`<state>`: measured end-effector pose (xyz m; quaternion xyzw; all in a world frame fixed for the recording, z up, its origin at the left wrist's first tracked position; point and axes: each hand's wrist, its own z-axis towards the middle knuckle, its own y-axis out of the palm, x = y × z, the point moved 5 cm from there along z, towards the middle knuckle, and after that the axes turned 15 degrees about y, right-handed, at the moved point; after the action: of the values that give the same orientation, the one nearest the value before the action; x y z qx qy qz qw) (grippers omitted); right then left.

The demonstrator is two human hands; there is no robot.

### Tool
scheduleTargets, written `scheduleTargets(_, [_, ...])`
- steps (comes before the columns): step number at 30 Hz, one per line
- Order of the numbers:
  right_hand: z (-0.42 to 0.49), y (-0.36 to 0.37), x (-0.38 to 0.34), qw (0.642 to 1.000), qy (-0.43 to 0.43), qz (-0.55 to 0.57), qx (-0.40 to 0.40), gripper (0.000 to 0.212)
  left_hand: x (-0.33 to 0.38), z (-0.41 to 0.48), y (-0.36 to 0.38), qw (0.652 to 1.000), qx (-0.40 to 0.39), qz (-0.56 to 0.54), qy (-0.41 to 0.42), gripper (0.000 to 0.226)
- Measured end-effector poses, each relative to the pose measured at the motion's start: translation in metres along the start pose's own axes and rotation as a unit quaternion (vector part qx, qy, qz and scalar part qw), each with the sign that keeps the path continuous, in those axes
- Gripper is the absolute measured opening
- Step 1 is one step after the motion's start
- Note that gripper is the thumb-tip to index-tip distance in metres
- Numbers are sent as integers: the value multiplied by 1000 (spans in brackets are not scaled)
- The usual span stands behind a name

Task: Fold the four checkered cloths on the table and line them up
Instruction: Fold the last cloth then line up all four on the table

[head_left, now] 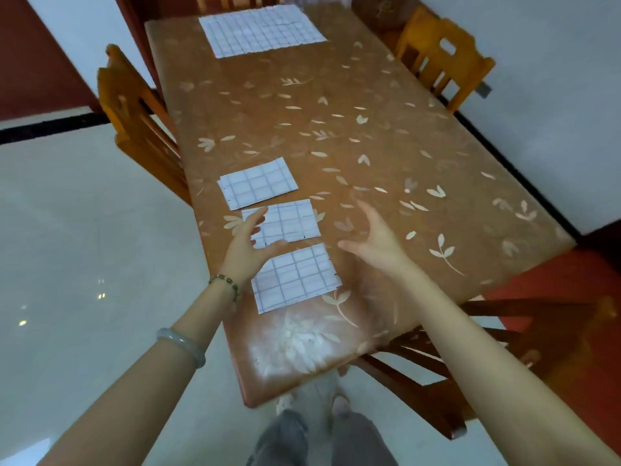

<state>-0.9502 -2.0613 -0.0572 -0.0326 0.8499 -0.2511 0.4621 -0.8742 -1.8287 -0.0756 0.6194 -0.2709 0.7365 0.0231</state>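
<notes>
three folded checkered cloths lie in a row along the left side of the bench: the far folded cloth, the middle folded cloth and the near folded cloth, just beside one another but apart. the unfolded cloth lies flat at the far end. the left hand hovers over the middle cloth's left edge, fingers spread and curled, holding nothing. the right hand hovers to the right of the row, fingers spread, empty. a wooden chair stands at the left, another chair far right, and a dark chair near right.
</notes>
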Motion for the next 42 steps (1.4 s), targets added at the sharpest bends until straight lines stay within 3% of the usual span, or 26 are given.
scheduleTargets(9, [-104,-170,48,972,5,128,199,99,150,16,148,965,-177,-120,151,83])
scheduleTargets(17, [-199,-308,177,930,38,205,303,96,239,-27,321,928,-295,-138,180,88])
scheduleTargets(27, [-277,-463,317,901,49,268,339,91,316,-86,534,917,-314,-173,176,84])
scheduleTargets(33, [-270,-519,357,902,44,285,321,94,339,-86,595,917,-314,-171,178,86])
scheduleTargets(42, [-205,-597,373,913,22,277,300,92,356,-19,680,910,-323,-180,188,96])
